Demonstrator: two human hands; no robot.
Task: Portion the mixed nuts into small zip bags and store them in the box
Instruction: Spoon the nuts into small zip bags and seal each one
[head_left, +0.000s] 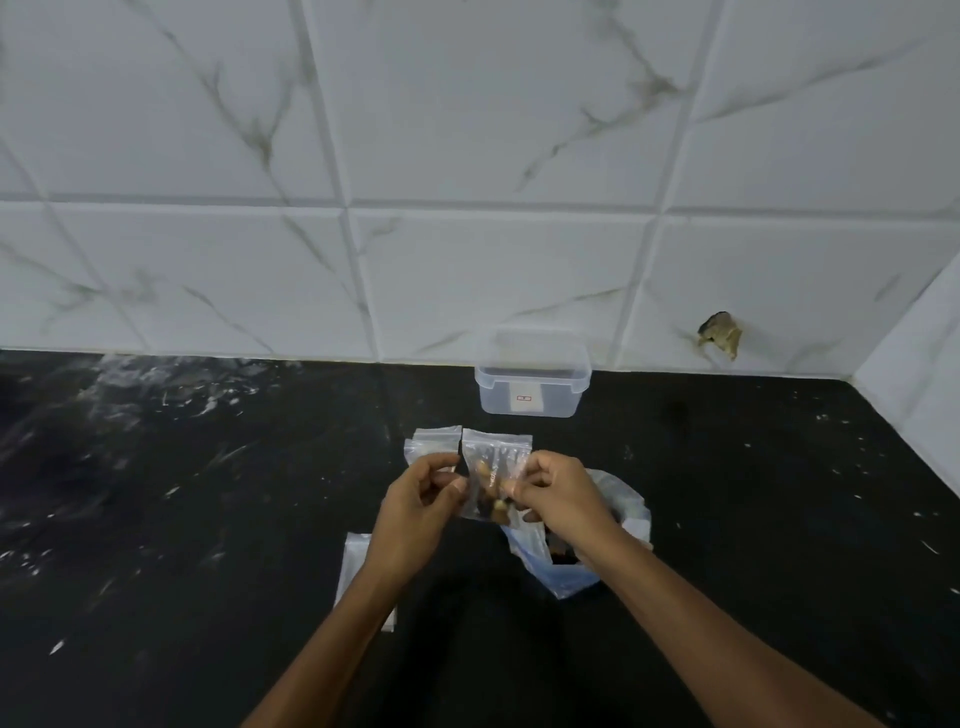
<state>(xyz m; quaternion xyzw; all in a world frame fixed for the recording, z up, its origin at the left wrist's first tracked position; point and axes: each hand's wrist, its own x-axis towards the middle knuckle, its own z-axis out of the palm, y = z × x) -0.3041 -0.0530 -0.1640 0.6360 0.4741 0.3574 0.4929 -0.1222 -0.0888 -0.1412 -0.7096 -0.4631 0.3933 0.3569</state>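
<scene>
We hold a small clear bag (493, 475) up over the black counter (208, 519). It is thin and shiny, with lumpy brown nuts (491, 493) inside. Our left hand (415, 512) pinches its left edge, and our right hand (558, 499) pinches its right side, fingers curled. A crinkly big bag (618, 519) sits under our right hand. The clear plastic box (532, 387) stands open by the white tile wall (467, 156).
</scene>
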